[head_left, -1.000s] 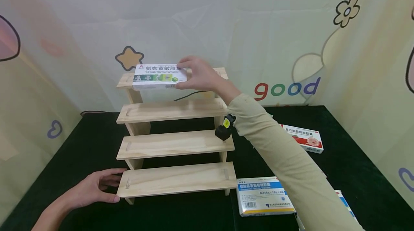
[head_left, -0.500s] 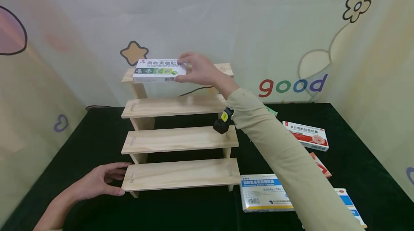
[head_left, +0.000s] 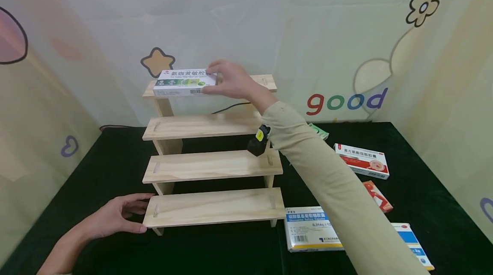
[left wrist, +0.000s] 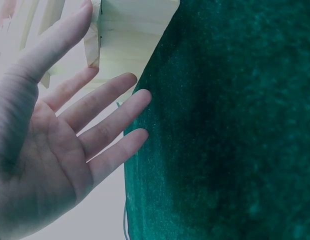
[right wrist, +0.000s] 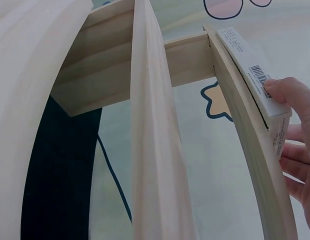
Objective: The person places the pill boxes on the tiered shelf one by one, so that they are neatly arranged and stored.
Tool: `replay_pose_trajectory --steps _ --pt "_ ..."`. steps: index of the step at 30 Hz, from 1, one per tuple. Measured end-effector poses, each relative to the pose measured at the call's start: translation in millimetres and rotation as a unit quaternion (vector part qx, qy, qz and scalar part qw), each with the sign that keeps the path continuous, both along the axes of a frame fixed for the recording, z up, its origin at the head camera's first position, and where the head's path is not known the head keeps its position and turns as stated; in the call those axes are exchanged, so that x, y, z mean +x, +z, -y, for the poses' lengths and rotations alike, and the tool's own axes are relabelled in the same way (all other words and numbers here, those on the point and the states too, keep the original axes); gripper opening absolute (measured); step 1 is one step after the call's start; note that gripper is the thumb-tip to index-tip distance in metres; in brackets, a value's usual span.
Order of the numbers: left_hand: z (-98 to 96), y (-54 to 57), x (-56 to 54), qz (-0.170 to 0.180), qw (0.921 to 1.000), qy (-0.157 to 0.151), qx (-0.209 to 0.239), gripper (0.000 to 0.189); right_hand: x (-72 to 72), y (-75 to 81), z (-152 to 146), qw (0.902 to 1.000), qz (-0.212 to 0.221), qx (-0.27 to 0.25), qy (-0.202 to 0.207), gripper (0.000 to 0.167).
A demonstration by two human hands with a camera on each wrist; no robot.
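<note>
A wooden four-tier step rack stands on the dark green cloth. On the left part of its top tier lies a white medicine box with a green band. My right hand pinches the right end of this box, thumb on the front side; in the right wrist view the box sits along the shelf edge, with some fingers behind its end. My left hand is at the left end of the lowest tier, thumb near its front corner. In the left wrist view its fingers are straight and spread, thumb and forefinger either side of the board end.
Right of the rack lie a white, blue and yellow medicine box, a red-and-white box, an orange-red box, another blue-and-white box and a partly hidden green box. A printed curtain hangs behind. A thin cable runs behind the rack.
The box in my right hand has settled lower and flatter on the top tier, shifting slightly left just now. The left hand keeps its place at the rack. The head view has shifted slightly.
</note>
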State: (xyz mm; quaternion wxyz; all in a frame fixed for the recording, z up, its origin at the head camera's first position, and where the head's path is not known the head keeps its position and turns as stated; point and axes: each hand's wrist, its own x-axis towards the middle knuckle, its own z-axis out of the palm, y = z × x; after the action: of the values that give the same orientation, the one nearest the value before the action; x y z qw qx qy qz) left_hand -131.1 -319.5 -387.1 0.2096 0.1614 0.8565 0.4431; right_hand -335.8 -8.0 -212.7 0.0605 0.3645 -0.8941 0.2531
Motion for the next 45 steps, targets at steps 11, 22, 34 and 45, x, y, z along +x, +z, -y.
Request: replay_pose_trajectory --steps 11,22,34,45 --pt "-0.2 -0.5 2.8 0.009 0.9999 -0.001 0.009 0.070 0.4 -3.9 4 0.9997 0.013 0.016 0.017 0.054" --pt "0.0 -2.7 5.1 0.005 0.9999 0.001 0.010 0.070 1.4 -7.9 5 0.9988 0.021 0.004 0.043 0.048" --pt "-1.8 -1.4 7.7 0.008 0.9998 0.000 0.017 0.069 9.4 -1.5 -8 0.9970 0.061 -0.043 0.018 0.069" --pt "-2.7 -1.8 6.6 0.012 0.9998 0.002 0.018 0.068 17.6 4.3 -44 0.9998 0.019 -0.007 0.008 0.071"
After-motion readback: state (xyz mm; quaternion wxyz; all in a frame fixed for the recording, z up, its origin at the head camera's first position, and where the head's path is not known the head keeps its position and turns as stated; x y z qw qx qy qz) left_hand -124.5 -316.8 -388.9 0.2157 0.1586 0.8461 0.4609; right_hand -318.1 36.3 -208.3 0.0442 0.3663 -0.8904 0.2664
